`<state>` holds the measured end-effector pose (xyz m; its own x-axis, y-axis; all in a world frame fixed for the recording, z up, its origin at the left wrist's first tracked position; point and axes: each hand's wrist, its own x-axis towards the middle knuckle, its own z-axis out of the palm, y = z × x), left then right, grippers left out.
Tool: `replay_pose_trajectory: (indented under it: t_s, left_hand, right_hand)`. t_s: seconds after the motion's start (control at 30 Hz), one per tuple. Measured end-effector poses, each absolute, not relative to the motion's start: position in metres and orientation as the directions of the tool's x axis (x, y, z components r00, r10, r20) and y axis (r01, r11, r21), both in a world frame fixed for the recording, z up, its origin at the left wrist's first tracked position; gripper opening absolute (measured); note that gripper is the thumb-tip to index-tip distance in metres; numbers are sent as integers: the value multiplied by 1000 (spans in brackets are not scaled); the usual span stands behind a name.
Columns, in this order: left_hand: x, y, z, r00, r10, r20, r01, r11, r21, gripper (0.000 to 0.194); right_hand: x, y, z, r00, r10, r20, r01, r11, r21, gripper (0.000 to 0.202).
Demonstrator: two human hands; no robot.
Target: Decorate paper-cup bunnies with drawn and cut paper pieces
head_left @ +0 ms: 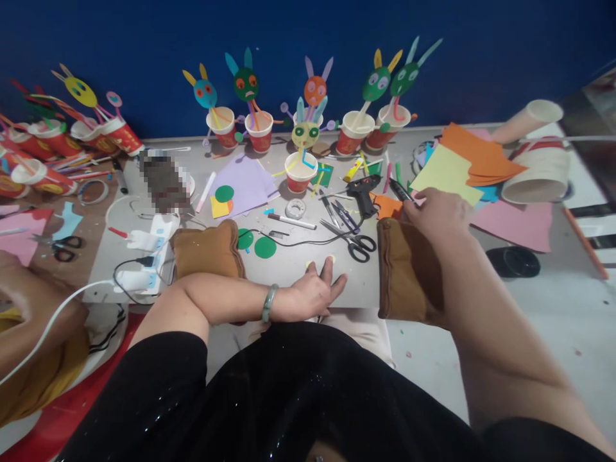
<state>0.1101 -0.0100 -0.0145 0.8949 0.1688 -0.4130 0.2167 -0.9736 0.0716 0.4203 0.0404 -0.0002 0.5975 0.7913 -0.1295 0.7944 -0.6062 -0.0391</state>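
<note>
My left hand (312, 292), a jade-coloured bangle on its wrist, lies at the table's near edge with fingers spread. Its fingertips press on small pale-yellow paper pieces (329, 260), partly hidden under them. On the right, my right hand (441, 217) reaches over a brown cushion-like pad, fingers closed on a black marker (398, 190). Black-handled scissors (362, 248) lie open between my hands. Beyond them are a black glue gun (364, 194), a craft knife and pens. Two green paper circles (265, 248) rest left of my left hand.
Paper cups with rabbit-faced figures (260, 138) line the back wall; one stands nearer (299, 173). Coloured paper (445, 173) and cardboard tubes (534, 173) sit right. A brown pad (209, 250) and power strip (156, 256) are left, beside another person's arm (33, 308).
</note>
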Motion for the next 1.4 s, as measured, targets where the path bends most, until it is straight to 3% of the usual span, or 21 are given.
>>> replay_pose_trajectory:
  t_s: [0.17,0.33,0.6,1.0,1.23,1.4]
  left_hand:
    - [109,-12,-19,909,168,-382,218,-972,91,101]
    - [109,-16,-26,914,182,-362,234,-966,107,99]
    - [109,-10,-17,898,187,-398,265,-953,150,96]
    - [108,-9,-27,908,183,-377,243,-963,119,98]
    - [107,-7,-24,901,169,-399,237,-963,128,97]
    - [107,-6,-24,900,173,-400,246,-959,139,99]
  right_hand:
    - [420,65,2,597,766,-236,802,-574,167,50]
    - [424,60,3,647,737,-197,763,-623,175,54]
    - [427,63,3,648,742,-171,760,-645,79,49]
    - [440,73,-1,648,759,-65,720,-638,-272,25]
    - [439,77,5,673,736,-73,718,-674,-174,21]
    - [440,73,8,674,731,-103,733,-680,-30,22]
